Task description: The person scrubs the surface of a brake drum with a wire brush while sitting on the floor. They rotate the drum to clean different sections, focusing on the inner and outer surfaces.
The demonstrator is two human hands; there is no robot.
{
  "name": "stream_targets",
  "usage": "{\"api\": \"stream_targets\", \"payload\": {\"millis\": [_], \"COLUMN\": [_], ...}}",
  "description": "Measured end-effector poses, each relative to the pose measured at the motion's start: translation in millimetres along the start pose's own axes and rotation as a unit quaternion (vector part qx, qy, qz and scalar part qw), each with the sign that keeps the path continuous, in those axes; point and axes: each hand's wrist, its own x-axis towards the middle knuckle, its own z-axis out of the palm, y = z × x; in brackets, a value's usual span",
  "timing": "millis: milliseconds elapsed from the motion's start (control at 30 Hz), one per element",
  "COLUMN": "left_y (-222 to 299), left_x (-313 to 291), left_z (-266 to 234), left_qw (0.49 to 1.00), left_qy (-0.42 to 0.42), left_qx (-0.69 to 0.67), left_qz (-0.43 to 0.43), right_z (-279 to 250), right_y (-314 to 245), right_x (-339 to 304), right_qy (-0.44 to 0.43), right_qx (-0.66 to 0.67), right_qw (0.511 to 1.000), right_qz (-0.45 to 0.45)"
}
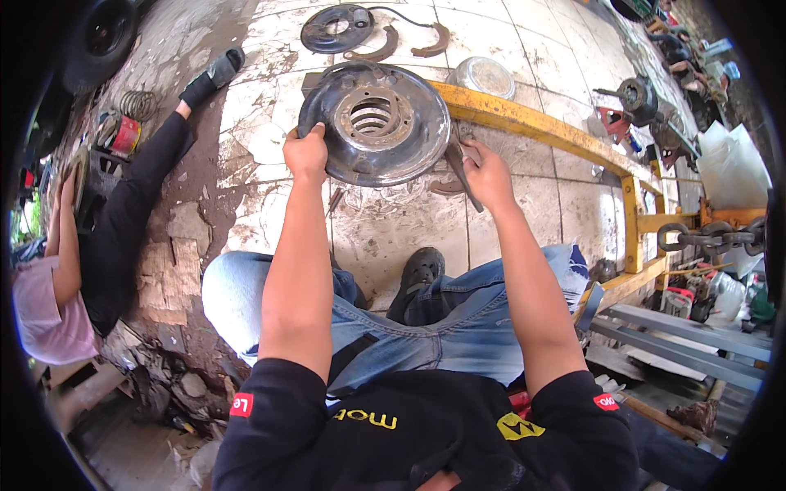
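1. My left hand (306, 154) pinches the left rim of a black, round, dished steel plate (381, 157) with an open centre; thumb on top, fingers hidden.
2. Plate's up over the dirty white tiled floor (524, 214), in from the floor's left edge; can't tell if the yellow steel beam (532, 121) behind it takes weight.
3. My right hand (490, 177) pinches a dark, narrow metal strip (459, 166) by the plate's right rim; contact unclear.
4. Plate: likely heavy, stiff, maybe greasy. Best hold: opposite rims.
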Motion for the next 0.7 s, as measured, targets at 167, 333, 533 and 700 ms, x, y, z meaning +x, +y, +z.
{"api": "stream_targets", "payload": {"millis": [167,333,533,700], "left_y": [2.1,-6.4,2.6,-3.4], "left_x": [-17.5,-24.2,-26.6,-21.4], "left_z": [-2.4,-1.4,-3.8,6.7], "left_qw": [0.997,0.972,0.946,0.964], "left_qy": [0.009,-0.055,-0.114,-0.078], "left_qx": [0.064,-0.202,-0.248,-0.219], "left_qz": [0.038,-0.105,-0.178,-0.128], "right_z": [28.1,58.0,71.6,79.2], "right_y": [-36.7,-41.3,-50.6,-55.3], "right_x": [-35.0,-56.0,-59.1,-62.7], "right_qy": [0.019,-0.022,-0.052,-0.073], "right_qx": [-0.075,-0.243,-0.272,-0.269], "right_qw": [0.966,0.929,0.926,0.929], "right_qz": [-0.245,-0.277,-0.256,-0.243]}}
